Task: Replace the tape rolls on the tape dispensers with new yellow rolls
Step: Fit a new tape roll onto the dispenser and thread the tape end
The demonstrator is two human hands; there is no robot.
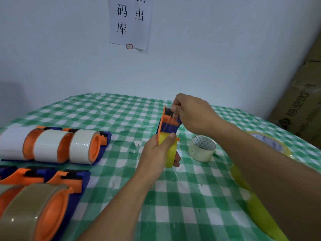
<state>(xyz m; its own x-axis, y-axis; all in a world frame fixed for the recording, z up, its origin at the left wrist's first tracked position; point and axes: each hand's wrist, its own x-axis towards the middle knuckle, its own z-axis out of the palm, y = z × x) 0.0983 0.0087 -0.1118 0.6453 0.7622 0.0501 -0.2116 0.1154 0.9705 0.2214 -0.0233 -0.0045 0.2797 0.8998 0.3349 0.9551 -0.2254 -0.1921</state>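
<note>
Far to the left of the held dispenser [169, 126], three white-roll dispensers [81, 146] stand in a row on the checked surface [173, 197]. Nearer the camera on that same side sit the brown-roll dispensers [43, 206]. None of these carries yellow tape, so by my reckoning most of the job is ahead. The left hand [154, 152] grips the lower end of the held dispenser, thumb and fingers curled round the yellow roll [169, 153] already seated on it. The dispenser is lifted off the surface and stands roughly upright. At its top end the right hand [192, 113] pinches by the cutter. Whether it has the tape's loose end or only the plastic I cannot tell. It looks as if the fresh tape is being threaded, which would make this one swap nearly finished. Just right of the held dispenser a loose whitish roll [202, 148] lies on the surface, probably the one taken off. Further right, partly hidden behind the right forearm, a spare yellow roll [271, 142] lies flat, and another yellow roll [257, 211] shows lower down, so there is stock for the next swaps.
</note>
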